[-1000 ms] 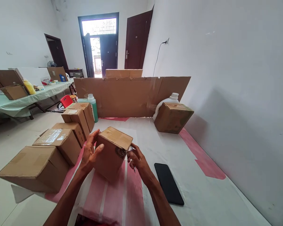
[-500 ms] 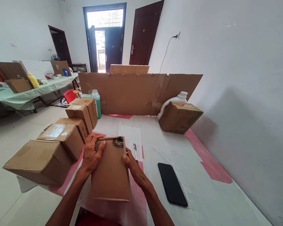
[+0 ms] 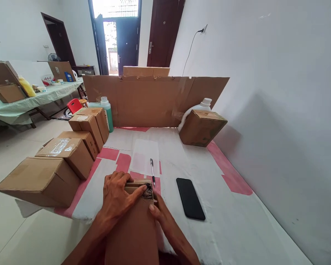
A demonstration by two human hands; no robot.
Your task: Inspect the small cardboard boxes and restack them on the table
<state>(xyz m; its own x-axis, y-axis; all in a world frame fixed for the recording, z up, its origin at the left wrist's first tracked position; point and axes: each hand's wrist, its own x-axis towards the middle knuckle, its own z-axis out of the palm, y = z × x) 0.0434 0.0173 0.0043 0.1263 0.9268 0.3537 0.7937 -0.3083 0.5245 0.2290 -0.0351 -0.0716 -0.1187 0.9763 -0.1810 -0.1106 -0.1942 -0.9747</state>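
A brown cardboard box [image 3: 135, 232] is held close to me at the table's near edge, its long face turned up and a dark smudge at its far end. My left hand [image 3: 117, 197] lies over its far left corner, fingers curled over the top edge and the forefinger stretched toward the smudge. My right hand [image 3: 161, 215] grips the box's right side with the thumb on top. A pen [image 3: 152, 172] lies just beyond the box, and a black phone [image 3: 190, 198] rests to the right of my right hand.
A row of several cardboard boxes [image 3: 66, 151] runs along the table's left edge. A cardboard sheet [image 3: 154, 101] stands across the back, with a green bottle [image 3: 108, 114], a white jug [image 3: 201, 106] and another box [image 3: 201, 127]. White wall on the right.
The box was tipped over from standing on the table and drawn toward me, long face up. Both hands came back with it. The pen left my right hand and lies on the table.
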